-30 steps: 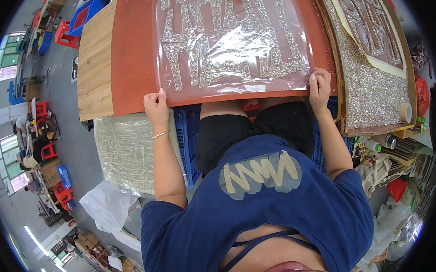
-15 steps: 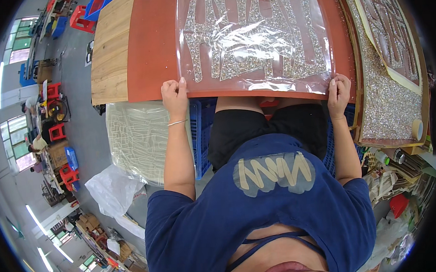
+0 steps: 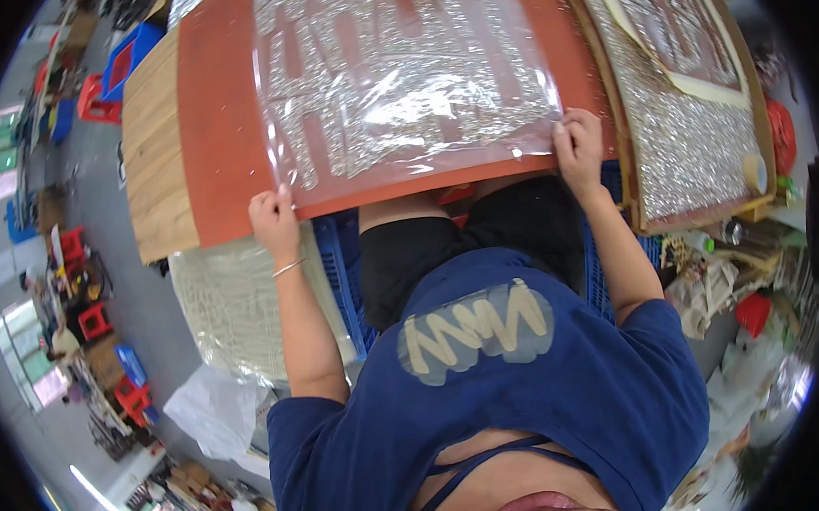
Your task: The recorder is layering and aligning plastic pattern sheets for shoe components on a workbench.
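Head view | left hand (image 3: 275, 220) and right hand (image 3: 578, 143) pinch near corners of clear film (image 3: 402, 73) | film extends away over orange board (image 3: 221, 127), long axis left-right

A glossy, crinkled clear plastic sheet (image 3: 402, 82) covers glittery silver pieces on a smooth matt orange board (image 3: 222, 145). The table (image 3: 154, 166) beneath shows bare, grainy wood; the neighbouring panel (image 3: 688, 143) sparkles with rough glitter.

Left hand (image 3: 275, 220) and right hand (image 3: 578, 148) reach forward, fingers pinched shut.
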Tool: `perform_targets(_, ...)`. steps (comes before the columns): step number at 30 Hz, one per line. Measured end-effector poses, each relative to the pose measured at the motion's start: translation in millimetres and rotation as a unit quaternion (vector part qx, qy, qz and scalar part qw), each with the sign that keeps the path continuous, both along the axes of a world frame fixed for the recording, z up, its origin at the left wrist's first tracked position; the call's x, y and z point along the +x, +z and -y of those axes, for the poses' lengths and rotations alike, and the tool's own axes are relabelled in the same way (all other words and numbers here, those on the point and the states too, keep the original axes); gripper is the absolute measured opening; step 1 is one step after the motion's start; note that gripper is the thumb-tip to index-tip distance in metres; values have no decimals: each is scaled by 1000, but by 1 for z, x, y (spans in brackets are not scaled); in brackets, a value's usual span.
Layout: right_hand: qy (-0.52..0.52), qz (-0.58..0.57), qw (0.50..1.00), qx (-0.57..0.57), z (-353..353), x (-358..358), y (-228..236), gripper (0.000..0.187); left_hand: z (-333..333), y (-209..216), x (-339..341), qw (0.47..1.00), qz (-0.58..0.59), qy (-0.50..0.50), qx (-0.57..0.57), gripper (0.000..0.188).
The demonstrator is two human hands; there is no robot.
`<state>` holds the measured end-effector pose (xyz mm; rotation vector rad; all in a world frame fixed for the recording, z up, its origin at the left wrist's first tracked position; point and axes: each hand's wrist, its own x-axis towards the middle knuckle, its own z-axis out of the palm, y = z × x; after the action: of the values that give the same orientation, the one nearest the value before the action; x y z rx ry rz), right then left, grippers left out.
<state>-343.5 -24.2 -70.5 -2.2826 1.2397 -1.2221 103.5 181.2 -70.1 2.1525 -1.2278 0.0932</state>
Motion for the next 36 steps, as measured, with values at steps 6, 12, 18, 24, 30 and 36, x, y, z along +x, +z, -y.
perform_targets(6,-9,-31,999,-5,-1,1,8,14,4,1,-1,1000,2,-4,16,31)
perform_targets(12,-10,-43,999,-7,-1,4,11,14,6,7,-4,999,-2,10,51,32)
perform_targets(18,-37,-54,998,-10,-3,7,13,18,9,8,-11,997,51,7,58,33)
perform_targets(24,-82,-106,991,-16,-6,11,13,24,12,11,-19,993,99,19,63,29)
perform_targets(30,-85,-137,987,-24,-10,9,10,24,9,8,-23,986,95,87,102,27)
perform_targets(36,-30,-237,968,-77,-18,5,21,38,6,6,-22,989,51,126,65,24)
